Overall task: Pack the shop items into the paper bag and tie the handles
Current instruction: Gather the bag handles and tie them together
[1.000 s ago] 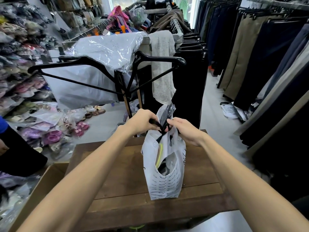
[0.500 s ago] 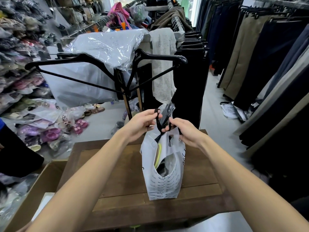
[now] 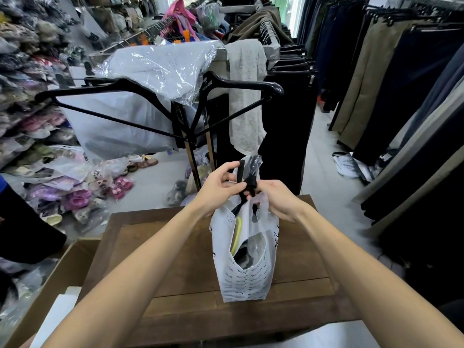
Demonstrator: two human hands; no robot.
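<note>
Both hands, left [image 3: 218,187] and right [image 3: 278,199], pinch the black handles [image 3: 248,183] at twelve o'clock above the packed white bag [image 3: 244,277]; tying is underway, and cinching the knot likely comes next.

Since the earlier frames, the black handles [image 3: 247,183] have gone from gathered strands to a wound knot above the mouth of the paper bag [image 3: 244,262]. The left hand [image 3: 218,187] has opened slightly, pinching one strap end that now stands upright. The right hand [image 3: 276,197] grips just below the knot.
</note>
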